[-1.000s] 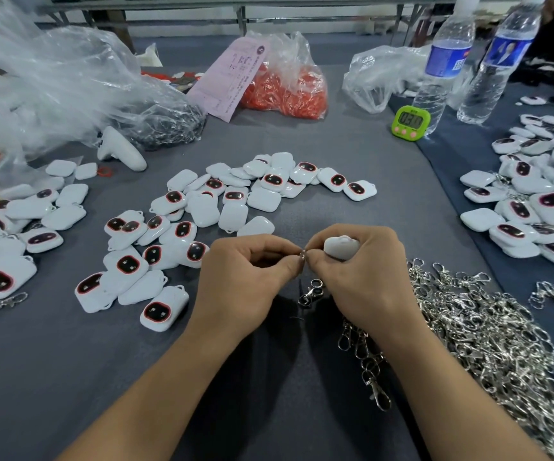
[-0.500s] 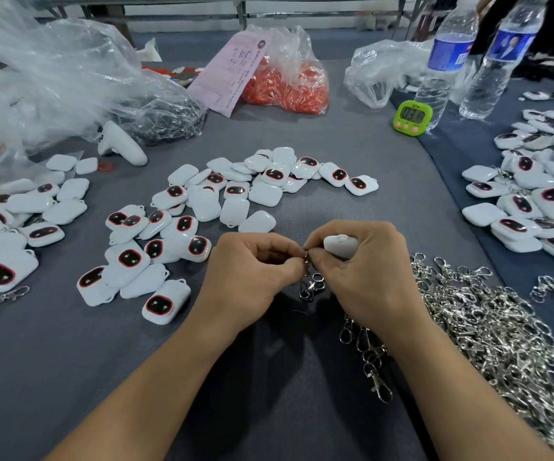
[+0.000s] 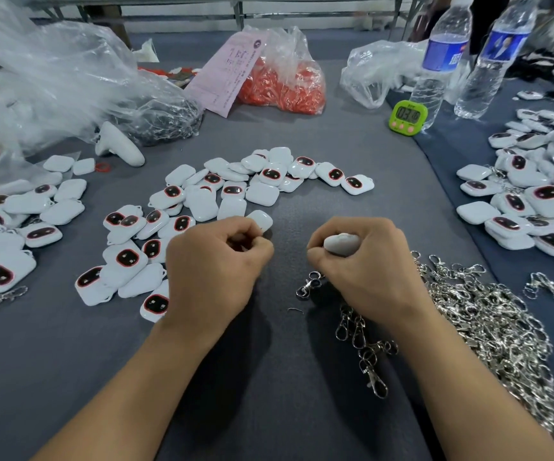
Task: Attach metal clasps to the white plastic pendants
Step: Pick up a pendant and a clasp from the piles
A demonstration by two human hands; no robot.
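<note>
We grip a pendant [image 3: 341, 243] in our right hand [image 3: 365, 271] over the middle of the desk [image 3: 285, 377], a clasp [image 3: 309, 286] dangling beneath, seemingly attached; whether our curled left hand [image 3: 212, 264] holds anything we cannot tell, and next it likely fetches another.

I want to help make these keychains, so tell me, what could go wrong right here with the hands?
The white pendant sits gripped in the right hand, with a clasp just below; I can't tell whether it's hooked on, so it may drop. A tiny bent wire lies loose on the cloth and could easily get lost. The clasp pile is tangled right beside that hand, so pulling one might drag several along.
</note>
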